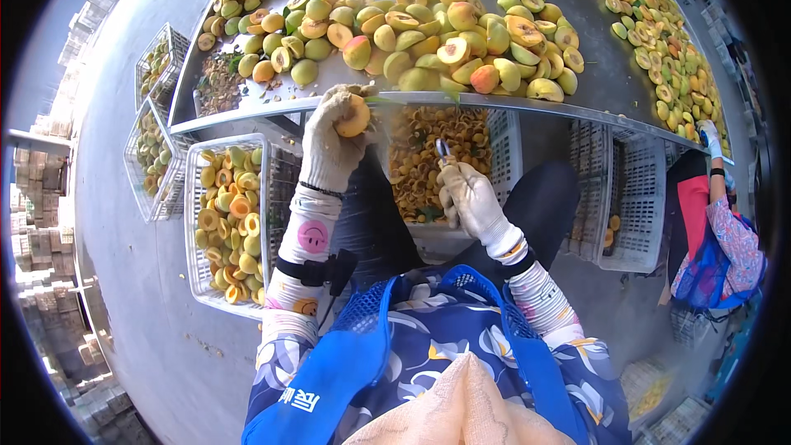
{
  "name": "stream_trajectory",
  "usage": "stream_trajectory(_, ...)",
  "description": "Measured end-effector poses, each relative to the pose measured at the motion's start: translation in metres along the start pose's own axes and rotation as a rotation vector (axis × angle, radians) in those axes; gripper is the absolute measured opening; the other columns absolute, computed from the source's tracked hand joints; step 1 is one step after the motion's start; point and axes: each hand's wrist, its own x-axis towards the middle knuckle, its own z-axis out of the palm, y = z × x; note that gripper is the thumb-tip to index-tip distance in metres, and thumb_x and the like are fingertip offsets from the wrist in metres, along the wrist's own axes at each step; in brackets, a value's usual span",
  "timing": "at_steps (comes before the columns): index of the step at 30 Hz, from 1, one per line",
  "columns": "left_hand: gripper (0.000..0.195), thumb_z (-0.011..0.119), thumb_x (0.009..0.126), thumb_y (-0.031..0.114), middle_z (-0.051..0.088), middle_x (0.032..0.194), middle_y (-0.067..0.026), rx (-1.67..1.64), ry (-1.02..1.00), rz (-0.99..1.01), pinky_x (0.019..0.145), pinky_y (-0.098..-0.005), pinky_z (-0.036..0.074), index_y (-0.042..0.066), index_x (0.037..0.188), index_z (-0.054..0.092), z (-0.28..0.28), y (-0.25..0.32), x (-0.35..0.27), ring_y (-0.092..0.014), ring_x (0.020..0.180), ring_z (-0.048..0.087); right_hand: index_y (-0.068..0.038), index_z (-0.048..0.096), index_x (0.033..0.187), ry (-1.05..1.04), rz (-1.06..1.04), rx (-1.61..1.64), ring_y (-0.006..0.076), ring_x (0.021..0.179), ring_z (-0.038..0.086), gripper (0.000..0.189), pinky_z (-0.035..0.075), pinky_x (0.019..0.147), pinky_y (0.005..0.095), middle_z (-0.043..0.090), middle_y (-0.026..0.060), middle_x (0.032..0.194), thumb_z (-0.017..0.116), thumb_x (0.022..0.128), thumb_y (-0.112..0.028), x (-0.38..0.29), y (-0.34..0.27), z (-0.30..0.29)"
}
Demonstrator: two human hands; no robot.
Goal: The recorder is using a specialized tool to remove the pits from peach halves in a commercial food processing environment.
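Observation:
My left hand (330,145), in a knitted white glove, grips a yellow peach half (353,117) near the table's front edge. My right hand (473,201), also gloved, holds a small pitting tool with a looped metal end (442,149). The tool points up towards the table and is apart from the fruit. Below and between my hands, a crate (505,142) at my knees holds a mass of brownish peach pits and scraps (426,164). Just beyond my hands, a heap of cut peaches (432,37) lies on the metal table (346,83); many halves still show their pits.
A white plastic crate (266,198) of pitted halves stands left of my legs. Two more filled crates (162,83) (139,154) sit farther left. Nested crates (636,198) are at right, beside a co-worker (720,247). The table's metal rim (432,97) crosses before me.

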Motion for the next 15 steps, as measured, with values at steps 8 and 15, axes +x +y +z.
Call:
stream_trajectory(8, 0.031, 0.034, 0.103, 0.023, 0.064, 0.091, -0.0096, 0.64, 0.038, 0.398, 0.078, -0.0279, 0.051, -0.001, 0.109, 0.053, 0.026, -0.04, -0.052, -0.015, 0.08, 0.061, 0.002, 0.051, 0.089, 0.146, -0.525, -0.774, 0.0201, 0.059, 0.059, 0.028, 0.043, 0.053, 0.0371, 0.052, 0.0192, 0.063, 0.053, 0.096, -0.025, 0.006, -0.01, 0.047)
stream_trajectory(15, 0.023, 0.045, 0.098, 0.019, 0.064, 0.087, -0.0068, 0.481, 0.019, 0.487, 0.063, -0.0233, 0.048, -0.002, 0.099, 0.056, 0.031, -0.051, -0.054, -0.012, 0.069, 0.059, -0.002, 0.053, 0.089, -0.071, -0.061, -0.247, 0.0178, 0.043, 0.053, 0.033, 0.043, 0.039, 0.0309, 0.052, 0.0057, 0.054, 0.049, 0.097, -0.034, 0.0, -0.016, 0.053)
